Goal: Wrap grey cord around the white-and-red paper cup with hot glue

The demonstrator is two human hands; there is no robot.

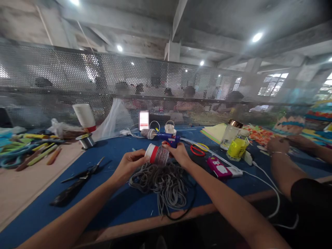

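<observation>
Both my hands hold a small cup (157,154) with a white rim and a red band, its lower part wrapped in grey cord. My left hand (129,164) is closed on the rim end. My right hand (178,154) is closed on the wrapped end. Just below the cup, a loose pile of grey cord (163,182) lies on the blue mat (121,200). A blue glue gun (168,137) lies just behind my hands.
Black scissors (77,180) lie at the left on the mat. Red-handled scissors (196,150), a pink power strip (223,169) and a yellow-filled jar (237,148) sit at the right. Another person's arms (281,152) work at the far right. A perforated metal screen (155,90) backs the table.
</observation>
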